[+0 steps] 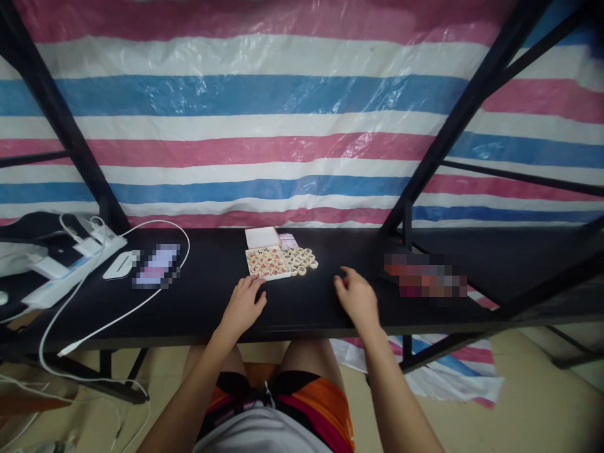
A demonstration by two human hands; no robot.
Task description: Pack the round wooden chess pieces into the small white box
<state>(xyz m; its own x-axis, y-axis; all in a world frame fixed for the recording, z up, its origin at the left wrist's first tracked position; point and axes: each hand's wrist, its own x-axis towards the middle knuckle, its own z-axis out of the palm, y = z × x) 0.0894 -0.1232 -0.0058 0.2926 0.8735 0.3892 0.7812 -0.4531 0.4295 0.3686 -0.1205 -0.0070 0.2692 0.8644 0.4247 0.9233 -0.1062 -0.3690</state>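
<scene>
An open white box [287,273] on the black table holds rows of round xiangqi pieces [268,259], most marked in red and a few in black. Just right of it lies a loose cluster of dark-marked xiangqi pieces [301,258]. My left hand [244,305] rests by the box's near left corner, fingertips at or close to its edge, thumb spread away, grasping nothing. My right hand [357,297] is over the table to the right of the loose pieces, apart from them, with index finger and thumb separated and nothing visible between them.
Behind the box are a white lid [262,238] and a pinkish paper or card [289,241]. To the left lie a phone-like blurred item [158,264], a white charging cable [189,242] and a power strip [75,270]. A blurred reddish item [425,277] sits right, near black frame bars [438,141].
</scene>
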